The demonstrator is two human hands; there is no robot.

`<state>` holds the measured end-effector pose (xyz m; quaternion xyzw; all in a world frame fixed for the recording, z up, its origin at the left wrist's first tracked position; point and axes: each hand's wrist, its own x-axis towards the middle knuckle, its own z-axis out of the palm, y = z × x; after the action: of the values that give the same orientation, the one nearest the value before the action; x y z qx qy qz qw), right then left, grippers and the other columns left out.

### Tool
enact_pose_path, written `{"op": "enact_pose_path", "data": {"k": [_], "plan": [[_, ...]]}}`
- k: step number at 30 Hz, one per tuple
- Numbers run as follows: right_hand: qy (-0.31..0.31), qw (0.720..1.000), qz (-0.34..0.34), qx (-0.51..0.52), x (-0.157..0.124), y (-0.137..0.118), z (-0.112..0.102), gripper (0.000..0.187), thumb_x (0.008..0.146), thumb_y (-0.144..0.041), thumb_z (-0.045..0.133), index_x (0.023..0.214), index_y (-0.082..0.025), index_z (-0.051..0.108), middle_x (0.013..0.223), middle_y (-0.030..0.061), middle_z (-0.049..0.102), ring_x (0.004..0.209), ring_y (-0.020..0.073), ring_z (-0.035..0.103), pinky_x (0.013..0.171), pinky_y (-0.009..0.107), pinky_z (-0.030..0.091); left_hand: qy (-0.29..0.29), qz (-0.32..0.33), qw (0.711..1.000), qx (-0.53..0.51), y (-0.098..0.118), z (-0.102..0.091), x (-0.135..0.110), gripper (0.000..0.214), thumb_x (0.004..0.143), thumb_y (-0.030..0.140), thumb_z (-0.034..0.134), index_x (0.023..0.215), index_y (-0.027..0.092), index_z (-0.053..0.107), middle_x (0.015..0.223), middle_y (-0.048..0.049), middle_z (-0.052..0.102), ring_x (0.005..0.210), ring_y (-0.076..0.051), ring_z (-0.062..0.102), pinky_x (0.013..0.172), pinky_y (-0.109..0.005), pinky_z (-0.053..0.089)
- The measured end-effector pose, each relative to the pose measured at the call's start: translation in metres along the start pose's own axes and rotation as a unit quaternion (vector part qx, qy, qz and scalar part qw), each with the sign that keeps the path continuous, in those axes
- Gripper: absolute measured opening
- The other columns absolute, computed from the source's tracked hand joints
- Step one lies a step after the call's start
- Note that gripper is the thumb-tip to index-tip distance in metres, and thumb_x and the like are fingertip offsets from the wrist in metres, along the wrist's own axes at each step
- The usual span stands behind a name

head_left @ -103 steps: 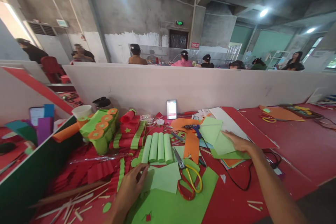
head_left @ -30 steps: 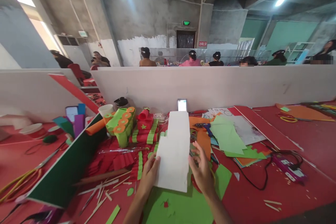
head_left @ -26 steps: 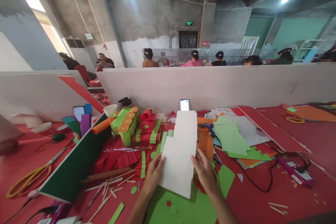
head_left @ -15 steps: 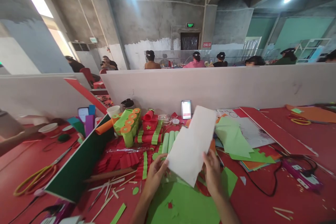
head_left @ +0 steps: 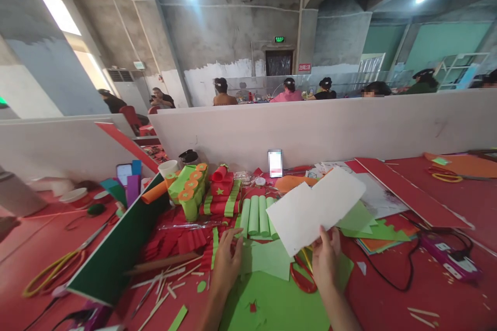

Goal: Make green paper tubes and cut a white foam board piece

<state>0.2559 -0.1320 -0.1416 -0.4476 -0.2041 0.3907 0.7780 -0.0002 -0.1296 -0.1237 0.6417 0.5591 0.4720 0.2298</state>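
Observation:
My right hand (head_left: 325,264) pinches the lower edge of a white sheet of paper (head_left: 316,207) and holds it tilted above the table, long side running up to the right. My left hand (head_left: 227,264) lies with its fingers spread on a small light green sheet (head_left: 267,261), holding nothing. That sheet rests on a larger green sheet (head_left: 272,305). Red-handled scissors (head_left: 305,274) lie partly under the white paper, beside my right hand. Three light green paper rolls (head_left: 256,214) lie just beyond my left hand.
Red and green paper constructions (head_left: 202,189), a phone (head_left: 275,162) propped on the white partition (head_left: 330,124), a green board (head_left: 116,248), wooden sticks (head_left: 155,289), yellow scissors (head_left: 50,269), stacked coloured sheets (head_left: 373,232) and a power strip (head_left: 450,258) crowd the red table (head_left: 446,310). Other people sit beyond the partition.
The white paper was held upright in both hands; my left hand let go and dropped onto the green sheet. My right hand swung the paper to the right and turned it sideways.

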Motion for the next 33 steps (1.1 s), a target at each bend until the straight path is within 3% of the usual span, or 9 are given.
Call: {"op": "enact_pose_path", "data": {"k": [6,17,22,25,28,33], "plan": [[0.021,0.997,0.027,0.069,-0.004,-0.01,0.008,0.052,0.076,-0.041,0.071,0.125,-0.031,0.057,0.116,0.0013,0.069,0.102,0.0221,0.065,0.077,0.031,0.055,-0.038,0.019,0.996,0.08,-0.017,0.008,0.001,0.035,0.087,0.029,0.048,0.114,0.018,0.068,0.13,-0.0153,0.057,0.124,-0.032,0.053,0.103,-0.051,0.044],[0.027,0.996,0.075,0.035,-0.012,-0.023,0.015,0.053,0.073,-0.046,0.07,0.122,-0.028,0.058,0.121,0.0049,0.068,0.11,0.0281,0.063,0.078,0.035,0.056,-0.043,0.015,0.997,0.063,-0.015,0.006,-0.001,0.036,0.089,0.033,0.049,0.12,0.019,0.059,0.127,-0.0129,0.06,0.119,-0.029,0.057,0.1,-0.049,0.046],[-0.003,0.996,0.083,0.027,-0.011,-0.022,0.016,0.055,0.073,-0.049,0.068,0.122,-0.026,0.059,0.121,0.0065,0.068,0.107,0.0303,0.064,0.077,0.038,0.056,-0.032,-0.008,0.999,0.024,-0.019,0.005,0.003,0.039,0.089,0.037,0.049,0.123,0.019,0.054,0.123,-0.013,0.063,0.112,-0.028,0.061,0.094,-0.046,0.05],[-0.001,0.997,0.073,-0.004,-0.012,-0.024,0.018,0.056,0.073,-0.049,0.068,0.122,-0.024,0.06,0.122,0.0065,0.068,0.108,0.0302,0.064,0.08,0.037,0.054,-0.039,-0.012,0.995,0.095,-0.011,0.001,0.013,0.039,0.091,0.037,0.044,0.123,0.016,0.052,0.126,-0.016,0.061,0.117,-0.03,0.058,0.096,-0.045,0.047],[0.003,0.997,0.054,-0.05,-0.016,-0.032,0.02,0.053,0.074,-0.05,0.065,0.12,-0.024,0.063,0.123,0.0051,0.068,0.108,0.0306,0.063,0.08,0.037,0.054,-0.093,-0.038,0.97,0.221,0.004,-0.002,0.028,0.041,0.094,0.031,0.037,0.132,0.015,0.044,0.13,-0.0175,0.057,0.121,-0.029,0.056,0.097,-0.042,0.045],[0.012,0.994,0.043,-0.099,-0.023,-0.045,0.025,0.053,0.071,-0.052,0.067,0.114,-0.021,0.068,0.116,0.0067,0.072,0.105,0.0335,0.063,0.078,0.037,0.051,-0.119,-0.067,0.957,0.257,0.016,0.008,0.055,0.046,0.092,0.031,0.045,0.135,0.015,0.041,0.13,-0.022,0.058,0.116,-0.034,0.059,0.091,-0.043,0.044]]}}
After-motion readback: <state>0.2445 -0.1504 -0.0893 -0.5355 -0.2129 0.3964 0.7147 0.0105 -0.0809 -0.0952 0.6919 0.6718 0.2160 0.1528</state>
